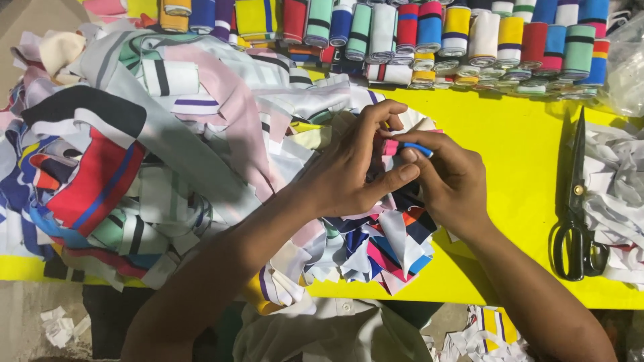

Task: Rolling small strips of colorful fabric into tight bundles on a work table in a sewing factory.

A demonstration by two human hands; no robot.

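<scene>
Yellow tabletop [510, 147], landmark. Centre of it: left hand [349, 167] and right hand [449, 177], fingers of both pinched narrow on one small pink-and-blue fabric strip [402, 146], held just above the scrap heap [168, 147]. Far edge: row of rolled striped strips [429, 30]. Right side: black scissors [575, 201], closed, beside white offcuts [617, 188]. Risk, judged: strip may slip and unroll if the pinch loosens. Strip's rolled end hidden behind the fingers; offcuts cut off by the frame.

Single head-worn view, steeply downward and close over the yellow table [510, 134], near edge at bottom.
</scene>
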